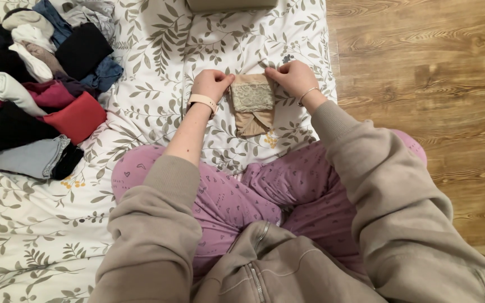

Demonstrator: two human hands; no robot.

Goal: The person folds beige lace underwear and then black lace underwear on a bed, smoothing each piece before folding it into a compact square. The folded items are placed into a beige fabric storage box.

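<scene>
A folded beige lace-trimmed undergarment (252, 104) lies on the leaf-print bedsheet (158, 62) between both hands. The left hand (211, 84) pinches its upper left corner with fingers closed, and the right hand (293, 77) pinches the upper right corner likewise.

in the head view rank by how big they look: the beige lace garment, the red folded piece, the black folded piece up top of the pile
1. red folded piece
2. black folded piece, close to the red one, so unsure
3. beige lace garment, smallest
</scene>
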